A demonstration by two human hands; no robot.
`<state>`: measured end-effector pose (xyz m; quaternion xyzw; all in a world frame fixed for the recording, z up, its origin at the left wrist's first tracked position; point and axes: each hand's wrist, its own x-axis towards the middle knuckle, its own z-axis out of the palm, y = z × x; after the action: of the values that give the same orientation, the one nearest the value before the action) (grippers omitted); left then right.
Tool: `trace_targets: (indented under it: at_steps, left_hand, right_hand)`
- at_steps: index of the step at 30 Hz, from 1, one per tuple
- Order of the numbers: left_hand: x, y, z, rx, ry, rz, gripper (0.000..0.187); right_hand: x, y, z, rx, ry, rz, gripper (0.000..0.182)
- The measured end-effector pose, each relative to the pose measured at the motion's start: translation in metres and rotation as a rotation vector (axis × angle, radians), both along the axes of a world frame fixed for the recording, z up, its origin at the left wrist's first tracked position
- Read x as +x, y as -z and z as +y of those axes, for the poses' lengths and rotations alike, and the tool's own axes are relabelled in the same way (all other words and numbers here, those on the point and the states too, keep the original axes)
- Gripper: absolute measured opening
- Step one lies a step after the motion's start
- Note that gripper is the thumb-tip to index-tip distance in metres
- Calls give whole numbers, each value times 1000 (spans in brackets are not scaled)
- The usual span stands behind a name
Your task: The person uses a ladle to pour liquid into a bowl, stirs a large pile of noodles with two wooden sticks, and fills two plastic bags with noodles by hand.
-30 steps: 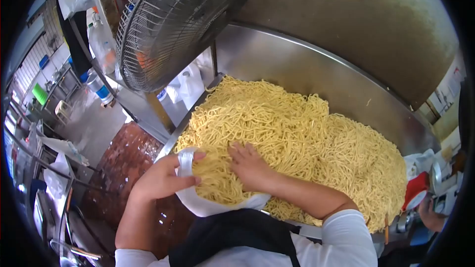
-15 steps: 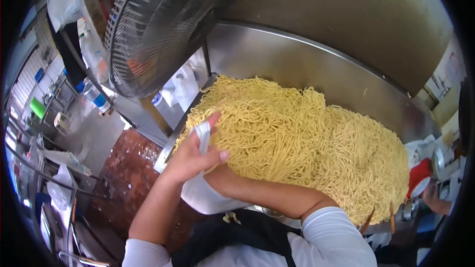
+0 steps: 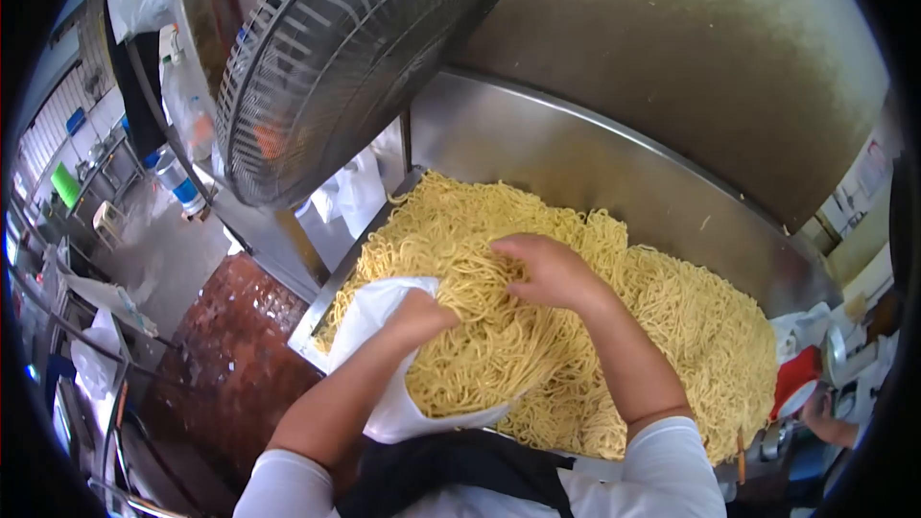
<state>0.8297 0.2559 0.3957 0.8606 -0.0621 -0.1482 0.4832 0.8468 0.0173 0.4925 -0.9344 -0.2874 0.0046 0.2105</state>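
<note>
Head view: left hand [image 3: 419,312] grips bag [image 3: 379,326] rim, right hand [image 3: 549,273] seemingly clutches noodles [image 3: 672,326].

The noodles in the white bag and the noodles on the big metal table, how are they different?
The noodles in the white bag make a small bunch, while the noodles on the metal table spread in a wide heap. The bagged ones hang in long strands; the table ones lie tangled and curly. The left hand holds the white bag open, and the right hand grips strands above it. Both lots are the same yellow.
</note>
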Motion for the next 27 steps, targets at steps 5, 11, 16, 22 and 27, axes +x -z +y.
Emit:
trace_targets:
  at_steps: [5, 11, 16, 22, 27]
  left_hand:
    - [-41, -64, 3, -651, 289, 146, 54]
    - [-64, -82, 33, -595, 321, 107, 58]
    - [-80, -99, 99, -817, 200, 168, 62]
    - [-87, -86, 134, 226, 103, 51, 54]
    - [-98, -84, 135, 454, 257, 55, 60]
  right_hand:
    - [27, 65, 31, 313, -137, -323, 40]
    - [75, 84, 10, 934, 482, -366, 9]
    - [119, 60, -90, 1051, 641, -417, 19]
    - [73, -15, -77, 189, 614, 21, 46]
    - [18, -15, -4, -251, 6, -26, 86]
